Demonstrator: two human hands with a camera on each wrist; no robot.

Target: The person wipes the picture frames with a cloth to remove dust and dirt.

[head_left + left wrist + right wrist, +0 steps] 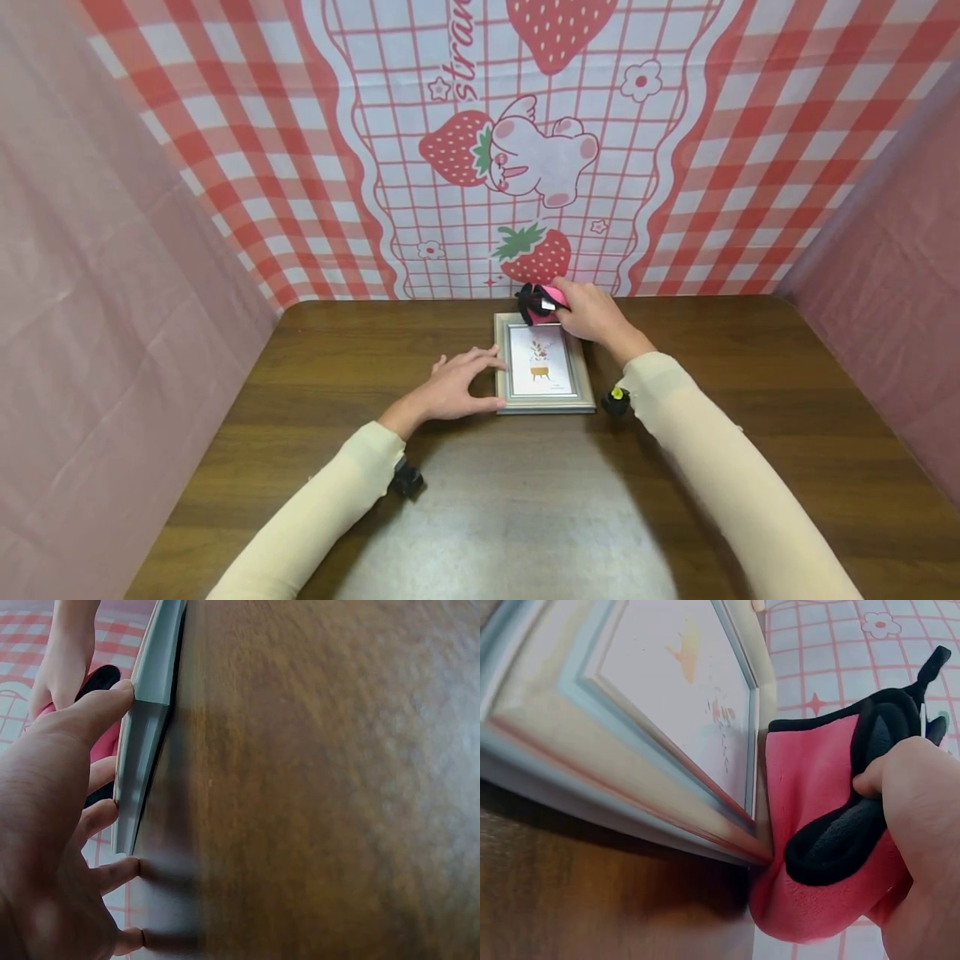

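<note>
A picture frame point(545, 406) with a silvery, beige border and a print of a potted plant lies face up on the wooden table. My left hand point(455, 387) steadies its left side: thumb at the near corner, index fingertip on the border, fingers spread and fairly straight. In the left wrist view, two other fingertips reach down to the tabletop beside the frame point(142, 742). A bunched pink cloth with black trim point(817, 780) is gripped by my right hand point(592, 312). The cloth lies against the frame's far border and covers part of it.
Behind the table point(360, 350) hangs a red-and-white checked cloth point(315, 167) with strawberry prints, close beyond the frame. Pink curtains point(112, 292) stand at both sides. A small black camera sits on each wrist, the right one point(616, 402) with a yellow spot.
</note>
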